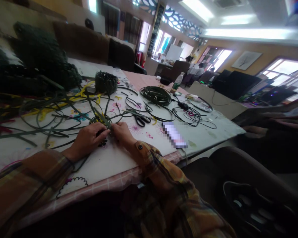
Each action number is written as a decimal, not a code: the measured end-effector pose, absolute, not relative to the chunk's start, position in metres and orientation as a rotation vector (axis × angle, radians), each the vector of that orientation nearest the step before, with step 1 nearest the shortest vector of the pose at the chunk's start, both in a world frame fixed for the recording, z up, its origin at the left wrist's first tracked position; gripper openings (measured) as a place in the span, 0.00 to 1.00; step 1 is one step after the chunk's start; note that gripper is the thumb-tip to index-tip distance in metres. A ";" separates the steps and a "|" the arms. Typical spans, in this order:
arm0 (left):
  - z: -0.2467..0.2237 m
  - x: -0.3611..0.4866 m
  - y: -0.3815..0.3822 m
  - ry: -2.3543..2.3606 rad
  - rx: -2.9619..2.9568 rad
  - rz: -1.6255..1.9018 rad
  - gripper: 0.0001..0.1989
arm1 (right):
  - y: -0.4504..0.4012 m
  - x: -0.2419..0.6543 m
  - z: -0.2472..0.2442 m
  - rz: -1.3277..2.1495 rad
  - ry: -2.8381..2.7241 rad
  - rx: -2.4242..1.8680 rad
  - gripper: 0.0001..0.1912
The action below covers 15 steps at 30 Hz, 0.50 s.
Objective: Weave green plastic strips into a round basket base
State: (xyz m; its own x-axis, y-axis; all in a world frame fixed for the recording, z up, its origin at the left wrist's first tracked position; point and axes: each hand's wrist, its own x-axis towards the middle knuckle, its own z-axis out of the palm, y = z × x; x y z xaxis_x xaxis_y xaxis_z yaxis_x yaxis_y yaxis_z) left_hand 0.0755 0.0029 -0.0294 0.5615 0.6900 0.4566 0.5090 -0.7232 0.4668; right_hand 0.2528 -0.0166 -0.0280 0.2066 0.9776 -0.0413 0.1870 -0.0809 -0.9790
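Note:
My left hand [90, 137] is closed around a small woven piece of dark green and yellow strips [99, 117], with long loose strips fanning out from it. My right hand [122, 131] meets it on the right, fingers pinched on a green strip [108, 125] at the edge of the weave. The fingertips and the underside of the piece are partly hidden. Black-handled scissors [141, 121] lie just beyond my right hand. A dark round woven basket [106, 82] stands farther back.
Loose green and yellow strips [62, 105] cover the table's left side, before a large dark green heap [44, 49]. Coiled strips [156, 96], a plastic bottle [178, 82] and a black mouse [183, 105] lie beyond. A phone [173, 135] rests near the front edge; a chair [228, 162] stands right.

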 end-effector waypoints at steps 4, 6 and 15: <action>-0.034 0.073 0.011 1.005 2.548 0.942 0.13 | -0.019 0.255 -0.018 1.173 -1.145 -1.593 0.21; -0.039 0.071 0.016 1.032 2.577 0.867 0.09 | -0.023 0.259 -0.013 1.276 -1.145 -1.589 0.23; -0.037 0.070 0.014 1.039 2.650 0.636 0.12 | -0.051 0.267 -0.011 0.840 -1.717 -1.152 0.09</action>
